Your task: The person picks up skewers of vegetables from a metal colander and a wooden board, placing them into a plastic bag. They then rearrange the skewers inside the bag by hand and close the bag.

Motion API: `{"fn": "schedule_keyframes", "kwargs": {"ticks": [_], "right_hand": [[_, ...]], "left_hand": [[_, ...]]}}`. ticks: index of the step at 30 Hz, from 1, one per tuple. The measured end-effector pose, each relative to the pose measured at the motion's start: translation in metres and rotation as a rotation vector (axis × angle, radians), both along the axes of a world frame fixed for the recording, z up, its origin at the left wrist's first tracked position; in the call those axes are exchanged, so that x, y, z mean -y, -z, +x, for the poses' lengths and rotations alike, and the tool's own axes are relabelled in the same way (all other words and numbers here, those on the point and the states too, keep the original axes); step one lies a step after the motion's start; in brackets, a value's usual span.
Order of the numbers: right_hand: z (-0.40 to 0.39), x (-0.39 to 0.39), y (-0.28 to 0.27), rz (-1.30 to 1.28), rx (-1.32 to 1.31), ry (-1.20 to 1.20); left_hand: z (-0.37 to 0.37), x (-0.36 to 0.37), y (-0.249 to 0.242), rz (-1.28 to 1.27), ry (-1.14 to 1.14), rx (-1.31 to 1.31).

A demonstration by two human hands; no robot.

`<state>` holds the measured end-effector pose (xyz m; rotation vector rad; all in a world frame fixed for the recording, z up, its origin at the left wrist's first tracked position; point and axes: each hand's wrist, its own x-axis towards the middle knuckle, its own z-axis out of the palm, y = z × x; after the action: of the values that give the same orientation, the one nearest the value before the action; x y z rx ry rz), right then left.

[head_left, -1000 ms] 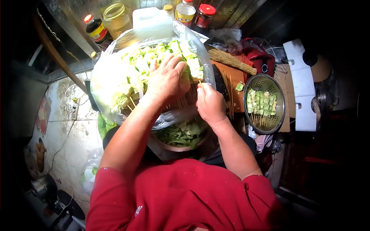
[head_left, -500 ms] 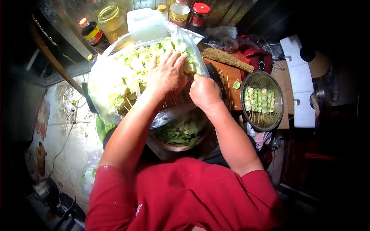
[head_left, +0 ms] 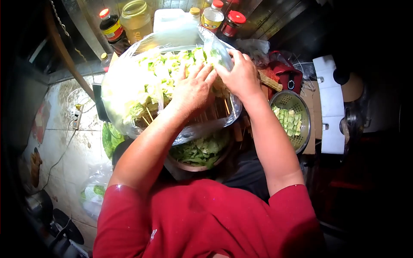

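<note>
My left hand [head_left: 192,92] lies with its fingers spread on a pile of skewered green leafy vegetables [head_left: 165,64]. The pile sits in a large clear plastic bag [head_left: 195,134], with wooden stick ends pointing towards me. At the right side of the bag, my right hand [head_left: 243,77] grips the plastic edge between thumb and fingers; the fingertips are partly hidden. Strong light washes out the left part of the pile. Just below the bag, a bowl [head_left: 183,165] of loose green leaves [head_left: 200,150] shows between my forearms.
To the right stands a metal colander [head_left: 306,129] with leaf skewers [head_left: 289,121], partly behind my right forearm. A dark sauce bottle [head_left: 114,30], a yellow-rimmed jar [head_left: 137,21] and a red-lidded jar [head_left: 232,23] line the back. White foam [head_left: 331,107] stands at far right.
My right hand has shifted up along the bag's right side and changed from a fist to a thumb-and-finger grip. My left hand stays on the leaves. The whole view has shifted slightly.
</note>
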<state>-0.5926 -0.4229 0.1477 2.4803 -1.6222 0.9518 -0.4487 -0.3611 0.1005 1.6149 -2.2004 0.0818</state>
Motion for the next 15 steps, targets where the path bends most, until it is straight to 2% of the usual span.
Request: {"fn": "schedule_keyframes", "kwargs": {"ticks": [2,4,6,9,12,15], "right_hand": [[0.005,0.021,0.01,-0.022,0.005,-0.004],[0.004,0.039,0.014,0.173,0.125,0.072],[0.002,0.051,0.013,0.224,0.494,0.116],[-0.006,0.053,0.007,0.373,0.971,0.018],[-0.008,0.033,0.002,0.403,1.085,-0.117],[-0.013,0.026,0.005,0.466,0.98,-0.107]], "left_hand": [[0.0,-0.001,-0.001,0.009,-0.002,0.034],[0.0,0.0,-0.003,-0.001,-0.011,0.051],[0.0,-0.002,-0.007,0.048,0.002,-0.02],[0.0,-0.001,-0.007,0.056,0.007,-0.06],[0.001,0.0,-0.007,0.074,0.014,-0.059],[0.001,-0.002,-0.008,0.103,0.038,-0.094]]}}
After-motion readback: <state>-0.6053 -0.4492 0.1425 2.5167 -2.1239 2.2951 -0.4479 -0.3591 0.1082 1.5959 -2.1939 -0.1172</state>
